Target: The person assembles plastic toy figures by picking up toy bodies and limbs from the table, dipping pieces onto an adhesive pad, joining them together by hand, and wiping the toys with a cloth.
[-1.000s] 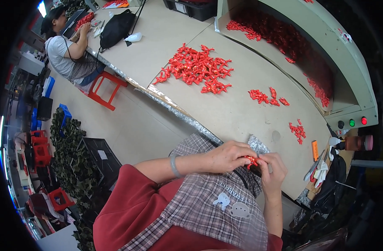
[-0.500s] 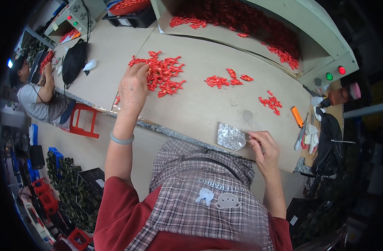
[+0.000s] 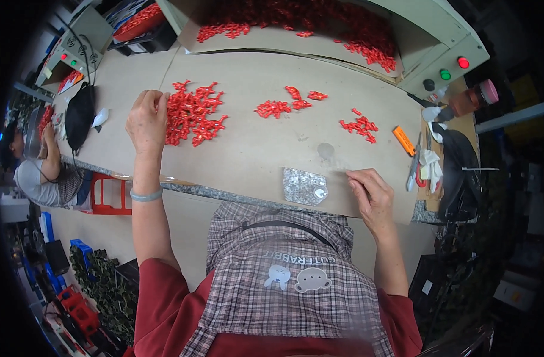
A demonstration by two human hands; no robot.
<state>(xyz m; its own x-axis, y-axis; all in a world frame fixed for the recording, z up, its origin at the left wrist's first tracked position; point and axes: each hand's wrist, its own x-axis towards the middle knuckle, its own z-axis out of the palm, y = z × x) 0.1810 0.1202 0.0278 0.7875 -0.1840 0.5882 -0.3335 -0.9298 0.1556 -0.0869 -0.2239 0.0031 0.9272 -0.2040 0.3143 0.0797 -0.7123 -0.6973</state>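
My left hand [image 3: 147,122] is closed, its fingers curled down at the left edge of a large pile of small glossy red pieces [image 3: 194,113]. Whatever its fingertips hold is hidden. To the right, my right hand [image 3: 373,199] hovers by the table's front edge with thumb and fingers drawn together; anything between them is too small to make out. Left of that hand, and apart from it, lies a flat grey speckled plate [image 3: 303,185] with a small shiny spot. Two smaller clusters of red pieces, a middle one [image 3: 273,109] and a right one [image 3: 361,126], lie farther back.
A pale metal housing [image 3: 423,65] with more red pieces inside spans the back. An orange-handled cutter [image 3: 404,140], scissors, tissue and a black bag [image 3: 462,172] sit at the right. A black bin [image 3: 142,40] stands back left. A co-worker [image 3: 37,178] sits far left.
The whole view has shifted, with the table sliding left in it. My right hand has come away from the speckled plate, to its right. My left hand has drawn leftward off the pile.
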